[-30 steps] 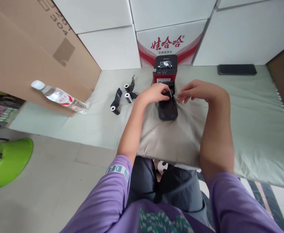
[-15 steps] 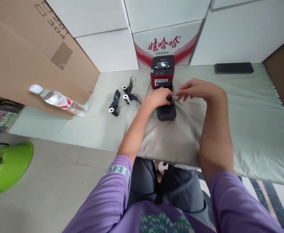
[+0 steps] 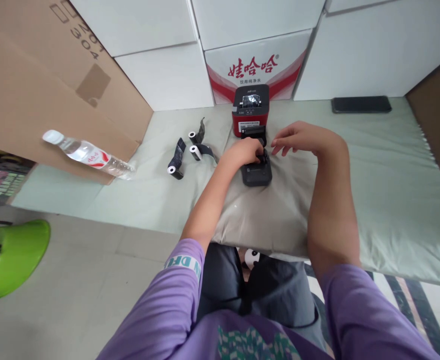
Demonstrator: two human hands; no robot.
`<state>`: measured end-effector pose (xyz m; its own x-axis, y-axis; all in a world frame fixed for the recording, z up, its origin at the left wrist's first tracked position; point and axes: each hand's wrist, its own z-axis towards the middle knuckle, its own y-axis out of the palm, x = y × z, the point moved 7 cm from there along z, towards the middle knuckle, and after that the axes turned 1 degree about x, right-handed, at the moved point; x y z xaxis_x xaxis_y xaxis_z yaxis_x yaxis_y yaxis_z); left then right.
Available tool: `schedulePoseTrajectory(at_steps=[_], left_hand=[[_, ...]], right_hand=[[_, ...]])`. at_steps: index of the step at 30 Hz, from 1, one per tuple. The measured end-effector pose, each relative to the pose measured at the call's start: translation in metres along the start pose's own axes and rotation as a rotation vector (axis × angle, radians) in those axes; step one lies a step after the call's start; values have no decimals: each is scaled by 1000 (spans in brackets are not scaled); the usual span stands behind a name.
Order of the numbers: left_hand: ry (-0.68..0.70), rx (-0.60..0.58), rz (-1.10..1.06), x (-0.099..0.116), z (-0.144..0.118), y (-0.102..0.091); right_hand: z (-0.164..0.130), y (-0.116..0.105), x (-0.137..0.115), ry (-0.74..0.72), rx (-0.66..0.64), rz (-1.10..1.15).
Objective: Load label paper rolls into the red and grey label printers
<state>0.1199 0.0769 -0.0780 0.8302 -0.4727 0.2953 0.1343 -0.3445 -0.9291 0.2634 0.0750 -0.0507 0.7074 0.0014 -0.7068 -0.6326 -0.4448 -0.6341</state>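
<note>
Black device (image 3: 256, 175) in front of me: it sits on the cloth-covered surface, near the edge closest to my lap and just ahead of a red-and-black printer (image 3: 250, 121). Its lid (image 3: 254, 132) looks raised at the back, so I judge the opening part done and the shutting part not done. My left fingers (image 3: 258, 147) are down at the middle of it, curled partway in. Whether they pinch something inside or only press on it I cannot tell, because my own knuckles cover the spot. My right fingers (image 3: 285, 134) hang just beside the device, loosely parted and bent, with nothing between them, so by my reckoning the left side is doing all the work at this moment.

Off to my left lie three rolls with dark strips trailing loose: a near roll (image 3: 175, 173), a middle roll (image 3: 195, 152) and a far roll (image 3: 193, 137). All three are well apart from my fingers, out on the surface. Whether another roll is seated inside the device is hidden from me, so I can't say how far that part has got. Nothing I can see looks finished: the device lies open under my left fingers.
</note>
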Motion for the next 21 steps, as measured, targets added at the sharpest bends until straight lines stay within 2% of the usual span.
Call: schedulePoseTrajectory(at_steps=[5, 7, 12, 16, 21], left_hand=[[33, 41, -88, 7, -22, -25], [-12, 18, -98, 7, -31, -31], [-132, -96, 51, 8, -37, -25], [-129, -60, 78, 13, -36, -26], [-115, -42, 67, 20, -44, -32]], right_hand=[[-1, 0, -3, 19, 32, -11], [4, 2, -5, -14, 47, -53], [25, 24, -6, -38, -7, -267], [34, 42, -6, 7, -5, -360], [36, 46, -9, 23, 75, -466]])
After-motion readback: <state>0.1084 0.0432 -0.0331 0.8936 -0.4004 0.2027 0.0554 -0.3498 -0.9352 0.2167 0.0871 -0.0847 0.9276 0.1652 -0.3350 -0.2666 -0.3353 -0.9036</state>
